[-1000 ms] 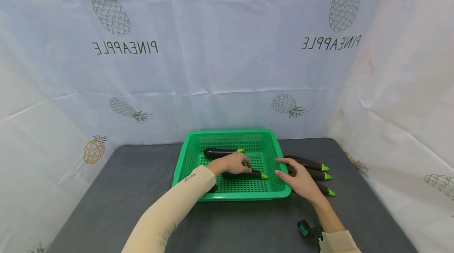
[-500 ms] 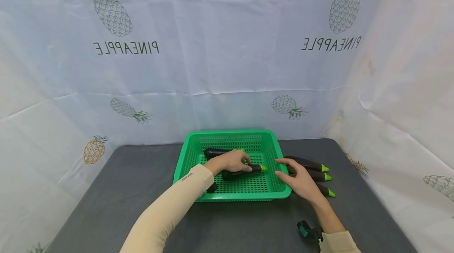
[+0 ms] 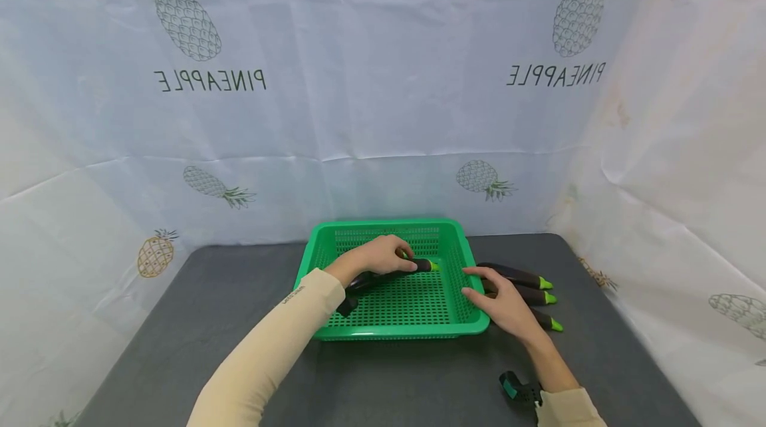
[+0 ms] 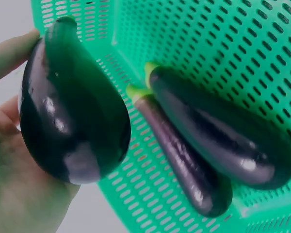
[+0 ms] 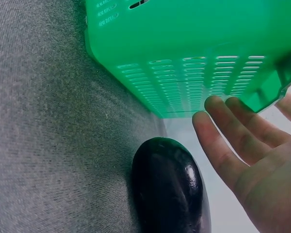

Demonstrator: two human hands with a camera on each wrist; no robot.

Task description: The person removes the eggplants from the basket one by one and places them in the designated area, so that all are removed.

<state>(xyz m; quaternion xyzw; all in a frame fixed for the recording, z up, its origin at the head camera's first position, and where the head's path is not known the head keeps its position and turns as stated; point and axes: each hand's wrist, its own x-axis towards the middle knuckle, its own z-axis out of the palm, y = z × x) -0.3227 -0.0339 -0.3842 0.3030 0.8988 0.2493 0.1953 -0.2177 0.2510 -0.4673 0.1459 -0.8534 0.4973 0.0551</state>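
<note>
1. Green plastic forms the basket (image 3: 407, 331), which sits on the dark grey desk (image 3: 389, 380); its sides and floor are pierced with slots.
2. Within its rim, my left hand (image 3: 383, 255) pinches one glossy held eggplant (image 4: 72, 121) towards the stem end. Its stem points to my right, and the fat end lies back towards my forearm. I cannot tell whether it touches the basket floor.
3. Two more lie in the basket beside it, a thick eggplant (image 4: 218, 128) and a slimmer eggplant (image 4: 182, 150), side by side with their bright green stems close together.
4. My right hand (image 3: 505, 300) is spread at the basket's right side, thumb apart from the fingers. I cannot tell whether the fingertips touch the rim.
5. Near that hand, outside the basket, a rear eggplant (image 3: 517, 274), a middle eggplant (image 3: 534, 296) and a front eggplant (image 3: 541, 319) lie on the desk, stems to the right, partly hidden by my hand.
6. Cream sleeves (image 3: 269, 340) show on both my arms; a black device (image 3: 519, 388) sits at my right wrist.
7. Pale cloth (image 3: 371, 81) printed with pineapples hangs behind the desk.
</note>
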